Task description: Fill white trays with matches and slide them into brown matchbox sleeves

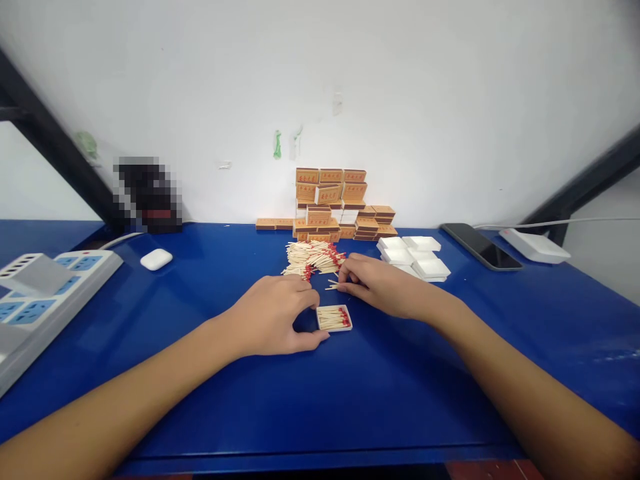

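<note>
A small white matchbox tray (335,329) lies on the blue table with a layer of red-tipped matches (332,317) inside. My left hand (277,317) curves round the tray's left end, thumb by the near edge and forefinger by the far left corner, steadying it. Just beyond and to the right, my right hand (373,283) pinches a few loose matches (332,285), their pale ends sticking out to the left. Behind both hands is a heap of loose matches (313,257), partly hidden by my fingers.
Stacked matchboxes (330,195) stand against the wall. White trays (415,257) are piled at the right, beside a phone (480,247) and a white box-shaped device (535,245). A white earbud case (157,259) and a power strip (65,293) lie left.
</note>
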{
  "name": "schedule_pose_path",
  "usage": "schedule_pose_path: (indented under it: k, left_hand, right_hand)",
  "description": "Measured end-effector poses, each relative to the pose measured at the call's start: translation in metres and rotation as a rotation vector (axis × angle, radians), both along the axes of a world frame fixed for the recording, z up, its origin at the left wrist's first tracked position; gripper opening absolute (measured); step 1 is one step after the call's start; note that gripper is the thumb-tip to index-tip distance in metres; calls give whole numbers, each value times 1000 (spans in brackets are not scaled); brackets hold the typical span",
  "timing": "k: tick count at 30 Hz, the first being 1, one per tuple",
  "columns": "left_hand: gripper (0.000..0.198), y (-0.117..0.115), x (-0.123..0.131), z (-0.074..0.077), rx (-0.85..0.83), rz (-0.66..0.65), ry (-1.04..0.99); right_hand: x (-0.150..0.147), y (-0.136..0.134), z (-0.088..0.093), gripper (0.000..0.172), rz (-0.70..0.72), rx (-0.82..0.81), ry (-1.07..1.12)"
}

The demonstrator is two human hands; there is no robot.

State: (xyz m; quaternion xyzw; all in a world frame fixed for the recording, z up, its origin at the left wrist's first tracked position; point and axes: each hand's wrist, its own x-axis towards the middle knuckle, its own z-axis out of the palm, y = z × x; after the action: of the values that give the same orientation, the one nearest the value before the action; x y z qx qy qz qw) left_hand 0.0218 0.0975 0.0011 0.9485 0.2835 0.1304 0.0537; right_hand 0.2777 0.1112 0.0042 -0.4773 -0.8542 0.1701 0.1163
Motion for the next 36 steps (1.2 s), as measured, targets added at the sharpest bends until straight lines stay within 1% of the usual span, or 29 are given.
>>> schedule_pose_path:
  k: [4,11,16,18,20,23,28,31,36]
  left_hand:
    - [33,0,1,0,-7,6,3]
    - [33,1,1,-1,-8,0,0]
    - [33,1,0,-2,-4,7,1]
    - [33,2,-1,-2,-6,7,-3]
    - [33,2,0,-1,-5,3,-4]
    - [34,2,0,-1,5,-2,6]
    - [35,2,0,-1,15,-7,8]
    - [34,2,0,0,10,-7,3]
    - [33,2,0,-1,4,-7,-4]
  right_hand:
    - [-1,-2,2,17,8,13,-17]
    - [3,-6,2,20,20,-26,-44]
    - [4,-12,16,22,32,-41,40]
    - [1,-18,22,21,75,-76,70]
    - [-3,-25,25,16,123,-128,75]
    - [-11,-32,22,8,145,-147,60]
    - [-18,-35,16,11,158,-115,64]
    - [-16,-34,19,12,142,-110,64]
    - [-7,-32,23,8,106,-80,19]
